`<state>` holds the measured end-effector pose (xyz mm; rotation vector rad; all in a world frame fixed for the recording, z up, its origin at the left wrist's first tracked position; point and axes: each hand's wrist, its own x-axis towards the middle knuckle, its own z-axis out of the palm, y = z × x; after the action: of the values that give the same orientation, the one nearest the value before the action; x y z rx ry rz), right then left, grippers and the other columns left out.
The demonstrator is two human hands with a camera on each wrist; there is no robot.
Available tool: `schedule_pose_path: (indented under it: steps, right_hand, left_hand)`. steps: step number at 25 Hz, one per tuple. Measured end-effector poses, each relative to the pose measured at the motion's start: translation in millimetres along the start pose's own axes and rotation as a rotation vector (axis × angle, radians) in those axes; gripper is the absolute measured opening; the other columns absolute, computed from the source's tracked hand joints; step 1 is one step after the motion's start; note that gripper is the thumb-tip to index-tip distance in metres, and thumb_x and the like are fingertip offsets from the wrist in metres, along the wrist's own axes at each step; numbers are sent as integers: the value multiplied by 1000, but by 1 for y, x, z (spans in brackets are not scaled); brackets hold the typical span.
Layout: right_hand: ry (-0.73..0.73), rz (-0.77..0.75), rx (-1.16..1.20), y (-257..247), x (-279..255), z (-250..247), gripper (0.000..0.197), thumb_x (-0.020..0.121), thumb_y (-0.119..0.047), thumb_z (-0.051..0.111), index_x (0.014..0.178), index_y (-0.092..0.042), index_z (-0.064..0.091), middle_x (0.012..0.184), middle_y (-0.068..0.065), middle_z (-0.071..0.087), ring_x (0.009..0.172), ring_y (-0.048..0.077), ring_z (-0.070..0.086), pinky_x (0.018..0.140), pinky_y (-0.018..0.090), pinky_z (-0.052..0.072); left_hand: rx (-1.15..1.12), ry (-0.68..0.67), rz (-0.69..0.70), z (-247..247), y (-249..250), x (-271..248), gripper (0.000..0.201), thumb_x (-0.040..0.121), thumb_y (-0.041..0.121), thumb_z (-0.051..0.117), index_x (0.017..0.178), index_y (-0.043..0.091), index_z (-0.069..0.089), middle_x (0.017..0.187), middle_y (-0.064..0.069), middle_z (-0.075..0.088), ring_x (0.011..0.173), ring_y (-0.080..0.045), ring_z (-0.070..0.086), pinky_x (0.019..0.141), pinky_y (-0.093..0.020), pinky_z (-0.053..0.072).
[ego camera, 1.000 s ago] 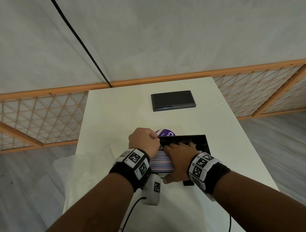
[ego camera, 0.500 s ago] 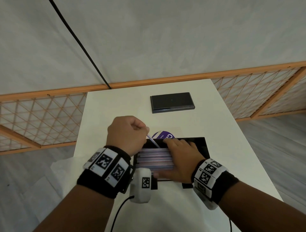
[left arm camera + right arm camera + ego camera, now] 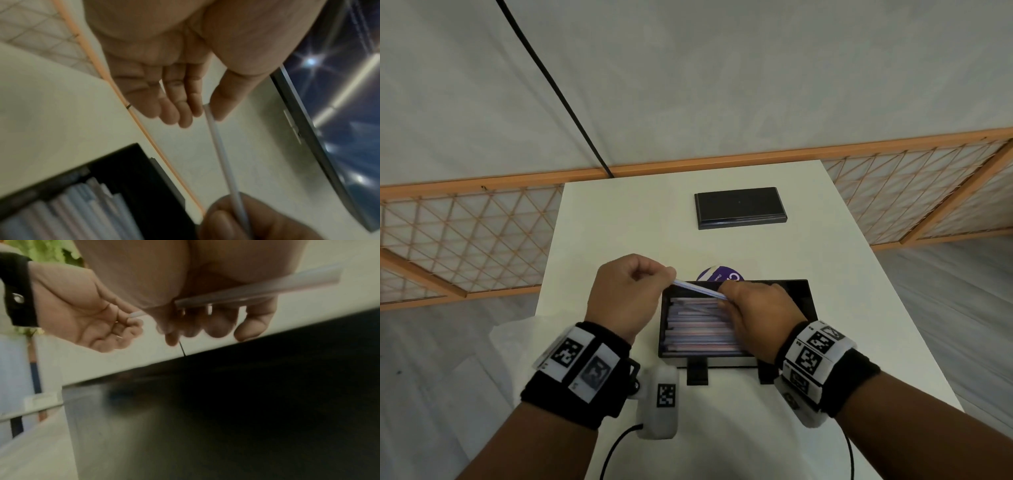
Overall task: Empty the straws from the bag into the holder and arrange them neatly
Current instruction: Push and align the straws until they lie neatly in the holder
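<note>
Right hand point(image 3: 205, 308) and left hand point(image 3: 82, 313) hold one straw point(image 3: 257, 288) above black holder point(image 3: 267, 402)

Soft even light, wide-angle bending; both wrist views dim, blurred.

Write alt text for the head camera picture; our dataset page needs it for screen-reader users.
Two hands hold one white straw between them above a black holder filled with straws lying side by side: the left hand pinches one end, the right hand grips the other. The holder sits on a white table, with a black lid farther back.
</note>
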<state>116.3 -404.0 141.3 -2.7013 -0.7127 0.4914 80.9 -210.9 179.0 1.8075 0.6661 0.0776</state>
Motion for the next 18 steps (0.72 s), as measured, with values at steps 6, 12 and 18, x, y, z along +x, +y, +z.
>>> schedule_pose_path:
  steps: [6, 12, 18]
  right_hand:
    - [-54, -23, -209, 10, -10, 8, 84, 68, -91, 30, 119, -28, 52, 115, -7, 54, 109, 19, 47, 100, 42, 36]
    - [-280, 48, -245, 21, 0, 25, 124, 43, -96, 53, 143, -26, 29, 137, -4, 44, 125, 25, 43, 111, 55, 30]
    - [-259, 85, -281, 27, 4, 17, 112, 40, -93, 57, 132, -32, 38, 127, -8, 48, 116, 21, 45, 105, 50, 35]
  left_hand:
    - [222, -111, 306, 19, -36, -7, 30, 95, 44, 59, 118, 25, 66, 123, 14, 63, 116, -4, 55, 103, -24, 37]
    - [892, -501, 500, 31, -70, -4, 119, 63, 72, 61, 158, 19, 15, 168, 2, 9, 156, -22, -2, 127, -47, 12]
    - [903, -526, 550, 28, -69, 5, 109, 71, 40, 80, 157, 17, 17, 165, 2, 12, 156, -24, -3, 128, -41, 14]
